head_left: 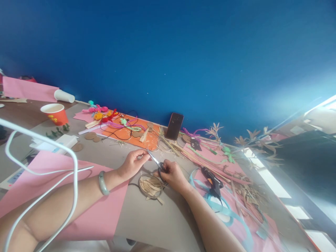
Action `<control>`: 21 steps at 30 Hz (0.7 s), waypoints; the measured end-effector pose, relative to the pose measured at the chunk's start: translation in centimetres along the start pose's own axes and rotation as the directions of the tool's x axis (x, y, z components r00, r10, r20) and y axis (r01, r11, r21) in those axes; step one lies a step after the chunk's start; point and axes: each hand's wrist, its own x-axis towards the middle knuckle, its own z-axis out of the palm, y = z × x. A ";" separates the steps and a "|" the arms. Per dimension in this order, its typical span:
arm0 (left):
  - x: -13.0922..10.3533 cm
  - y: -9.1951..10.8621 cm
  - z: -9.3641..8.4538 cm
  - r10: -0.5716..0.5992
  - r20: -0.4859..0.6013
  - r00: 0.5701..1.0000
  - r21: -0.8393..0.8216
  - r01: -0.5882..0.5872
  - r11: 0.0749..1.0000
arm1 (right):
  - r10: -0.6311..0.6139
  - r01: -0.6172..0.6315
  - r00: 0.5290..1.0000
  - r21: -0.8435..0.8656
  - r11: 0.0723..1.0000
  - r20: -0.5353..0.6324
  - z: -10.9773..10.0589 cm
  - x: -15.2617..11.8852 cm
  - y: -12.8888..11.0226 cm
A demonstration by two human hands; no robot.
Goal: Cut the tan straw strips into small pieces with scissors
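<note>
My right hand (pixel 172 175) grips a pair of scissors (pixel 155 159) by the dark handles, its blades pointing up and left. The blade tips reach the fingers of my left hand (pixel 135 161), which are pinched together. Whatever they pinch is too small to make out. Below the scissors lies a round hoop (pixel 140 187) with pale straw-like strips (pixel 150 185) inside it, a few poking past its lower edge. An orange sheet (pixel 123 134) strewn with small cut bits lies just beyond my hands.
A phone (pixel 174 126) leans against the blue wall. To the right are a glue gun (pixel 213 182), blue ribbon (pixel 228 211) and dried stalks on pink paper. At left stand an orange cup (pixel 58 117) and a white box (pixel 68 141). A white cable (pixel 75 175) crosses the near left.
</note>
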 end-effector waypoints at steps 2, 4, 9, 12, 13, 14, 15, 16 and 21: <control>0.0 0.2 0.0 0.005 0.007 1.000 0.001 -0.005 1.000 | 0.032 -0.032 0.999 0.033 0.999 -0.024 0.1 0.1 0.1; 0.0 0.2 0.0 0.000 0.014 1.000 -0.002 0.000 1.000 | 0.076 -0.068 0.995 0.117 0.991 -0.061 0.2 0.2 0.1; 0.3 -0.2 0.1 -0.079 0.010 0.997 -0.133 0.080 0.988 | 0.152 -0.101 0.977 0.304 0.947 -0.149 0.1 0.5 0.2; 0.5 -0.6 0.2 -0.169 0.013 0.986 -0.269 0.166 0.949 | 0.185 -0.107 0.966 0.374 0.921 -0.182 0.0 0.6 0.4; 0.6 -0.7 0.3 -0.211 0.014 0.977 -0.316 0.204 0.926 | 0.198 -0.113 0.963 0.395 0.912 -0.183 0.0 0.6 0.5; 0.6 -0.7 0.3 -0.251 0.020 0.968 -0.364 0.241 0.900 | 0.209 -0.118 0.960 0.409 0.905 -0.184 -0.1 0.6 0.5; 0.7 -0.7 0.3 -0.284 0.029 0.958 -0.409 0.271 0.872 | 0.216 -0.123 0.959 0.417 0.900 -0.184 -0.1 0.5 0.5; 0.7 -0.6 0.3 -0.308 0.046 0.950 -0.445 0.296 0.845 | 0.221 -0.128 0.958 0.421 0.898 -0.180 -0.1 0.5 0.4; 0.7 -0.2 0.3 -0.351 0.111 0.930 -0.486 0.359 0.797 | 0.225 -0.148 0.966 0.436 0.887 -0.130 -0.2 0.2 -0.2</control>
